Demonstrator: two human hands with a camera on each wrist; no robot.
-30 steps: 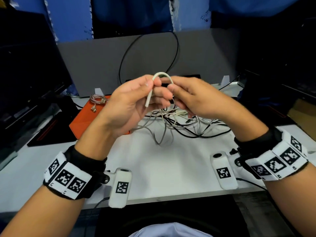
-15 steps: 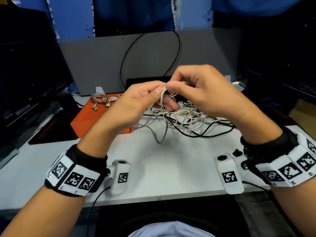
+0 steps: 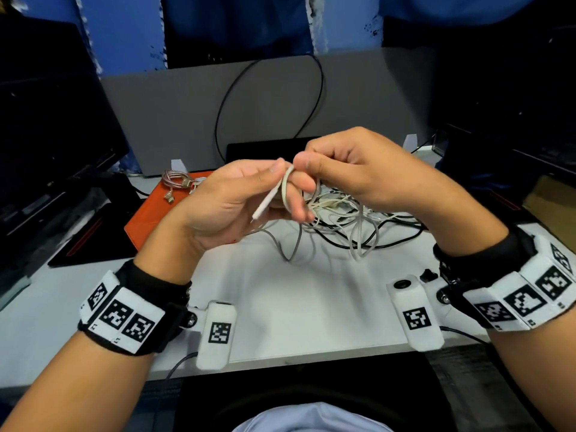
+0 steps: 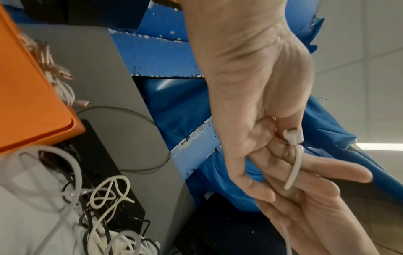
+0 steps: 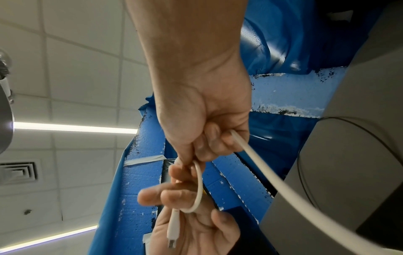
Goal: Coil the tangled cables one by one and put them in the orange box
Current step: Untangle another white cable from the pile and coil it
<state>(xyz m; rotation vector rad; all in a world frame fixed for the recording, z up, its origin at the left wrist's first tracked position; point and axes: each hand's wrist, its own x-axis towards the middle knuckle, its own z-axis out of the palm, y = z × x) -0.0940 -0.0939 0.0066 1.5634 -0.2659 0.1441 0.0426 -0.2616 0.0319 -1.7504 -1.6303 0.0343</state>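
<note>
Hands (image 3: 280,185) round smooth white cable (image 3: 284,190)

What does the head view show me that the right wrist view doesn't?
Only the head view shows the tangled pile on the table, and the orange box behind the left hand with coiled cables already in it. Only the right wrist view shows the cable's plug tip over the left palm and the cable running out from the right hand's curled fingers. Both show the two hands together, wrapping the white cable round the left fingers.
</note>
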